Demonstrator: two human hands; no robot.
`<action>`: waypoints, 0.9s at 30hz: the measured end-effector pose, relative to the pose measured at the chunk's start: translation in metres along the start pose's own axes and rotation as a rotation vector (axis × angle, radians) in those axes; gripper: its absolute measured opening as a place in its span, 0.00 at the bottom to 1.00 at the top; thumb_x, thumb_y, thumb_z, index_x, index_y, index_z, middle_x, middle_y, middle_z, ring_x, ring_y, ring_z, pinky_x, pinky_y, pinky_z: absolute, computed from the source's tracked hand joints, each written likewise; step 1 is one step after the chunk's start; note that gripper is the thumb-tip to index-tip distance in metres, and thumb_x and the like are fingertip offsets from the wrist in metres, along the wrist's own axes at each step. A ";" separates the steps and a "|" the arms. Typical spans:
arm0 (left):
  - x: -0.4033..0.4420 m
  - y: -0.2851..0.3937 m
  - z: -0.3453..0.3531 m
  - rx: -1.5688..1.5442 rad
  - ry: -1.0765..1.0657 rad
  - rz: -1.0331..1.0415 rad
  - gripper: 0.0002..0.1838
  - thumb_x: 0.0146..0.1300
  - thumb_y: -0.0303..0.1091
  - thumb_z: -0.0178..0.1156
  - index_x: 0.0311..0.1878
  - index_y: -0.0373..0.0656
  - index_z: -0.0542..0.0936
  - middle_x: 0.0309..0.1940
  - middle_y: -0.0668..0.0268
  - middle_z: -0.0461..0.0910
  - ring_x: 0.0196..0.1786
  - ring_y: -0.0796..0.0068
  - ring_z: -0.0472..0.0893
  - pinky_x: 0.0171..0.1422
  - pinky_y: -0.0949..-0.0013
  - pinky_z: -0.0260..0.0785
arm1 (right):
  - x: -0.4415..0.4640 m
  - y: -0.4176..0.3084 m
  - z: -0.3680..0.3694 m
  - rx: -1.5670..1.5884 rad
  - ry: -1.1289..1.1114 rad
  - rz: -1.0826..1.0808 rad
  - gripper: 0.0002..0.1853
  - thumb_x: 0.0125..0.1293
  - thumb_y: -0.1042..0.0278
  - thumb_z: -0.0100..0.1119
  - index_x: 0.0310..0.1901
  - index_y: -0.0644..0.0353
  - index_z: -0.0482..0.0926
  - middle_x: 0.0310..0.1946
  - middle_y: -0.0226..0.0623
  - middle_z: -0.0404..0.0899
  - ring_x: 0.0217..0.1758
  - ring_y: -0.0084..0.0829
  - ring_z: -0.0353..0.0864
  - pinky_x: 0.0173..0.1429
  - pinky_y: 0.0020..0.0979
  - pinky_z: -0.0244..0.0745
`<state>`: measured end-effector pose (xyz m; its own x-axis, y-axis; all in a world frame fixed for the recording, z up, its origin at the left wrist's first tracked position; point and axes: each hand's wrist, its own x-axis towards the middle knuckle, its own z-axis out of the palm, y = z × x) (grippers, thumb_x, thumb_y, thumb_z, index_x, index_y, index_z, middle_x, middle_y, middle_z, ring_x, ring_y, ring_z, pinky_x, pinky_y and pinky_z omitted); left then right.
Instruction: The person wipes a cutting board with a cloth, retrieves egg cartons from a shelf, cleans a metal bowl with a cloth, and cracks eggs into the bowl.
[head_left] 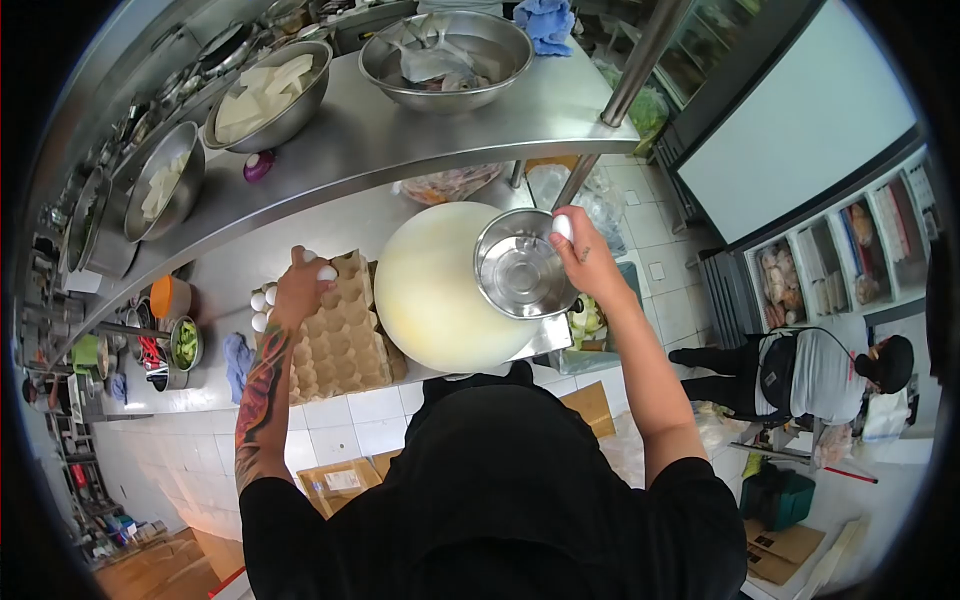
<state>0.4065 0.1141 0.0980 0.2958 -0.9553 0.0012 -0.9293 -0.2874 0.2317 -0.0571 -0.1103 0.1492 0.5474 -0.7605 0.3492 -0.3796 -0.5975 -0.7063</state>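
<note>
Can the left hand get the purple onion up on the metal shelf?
Probably yes. The purple onion sits near the front edge of the shelf, with nothing seen between it and the left hand. But that hand has eggs, so it may need to free its fingers.

I have both arms reaching out in front, with the two grips well apart. My left grip [298,290] has its back up and its fingers bent. Behind it, my left forearm [262,405] runs almost straight back, with a red and dark tattoo on the skin. My right grip [585,256] is a little farther forward than the left one, with its fingers curled in. My right forearm [643,355] slants out and back from that grip to a bent elbow [672,432]. Black short sleeves cover my upper arms.
</note>
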 end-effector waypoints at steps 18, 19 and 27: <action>0.008 0.219 0.024 -1.744 -0.033 -0.127 0.34 0.82 0.61 0.41 0.62 0.36 0.77 0.40 0.64 0.82 0.33 0.77 0.78 0.31 0.72 0.70 | -0.008 -0.022 -0.024 -0.417 0.003 -0.067 0.21 0.72 0.53 0.64 0.61 0.50 0.74 0.46 0.48 0.79 0.41 0.54 0.85 0.44 0.48 0.80; 0.014 0.238 0.019 -1.661 -0.038 -0.012 0.29 0.82 0.55 0.46 0.61 0.36 0.77 0.39 0.64 0.80 0.34 0.78 0.79 0.30 0.73 0.71 | -0.018 -0.011 -0.031 -0.227 0.165 0.061 0.22 0.70 0.55 0.66 0.61 0.53 0.75 0.50 0.50 0.79 0.44 0.56 0.84 0.46 0.47 0.80; 0.057 0.325 0.040 -1.372 -0.303 0.077 0.27 0.77 0.56 0.59 0.52 0.36 0.84 0.42 0.67 0.77 0.30 0.82 0.78 0.26 0.75 0.71 | -0.046 -0.013 -0.050 -0.288 0.321 -0.108 0.28 0.64 0.65 0.71 0.65 0.59 0.76 0.55 0.51 0.79 0.53 0.50 0.83 0.55 0.39 0.78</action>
<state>0.1121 -0.0369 0.1341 0.0334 -0.9935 -0.1088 0.0629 -0.1065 0.9923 -0.1144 -0.0800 0.1730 0.3530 -0.7027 0.6177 -0.5502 -0.6899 -0.4704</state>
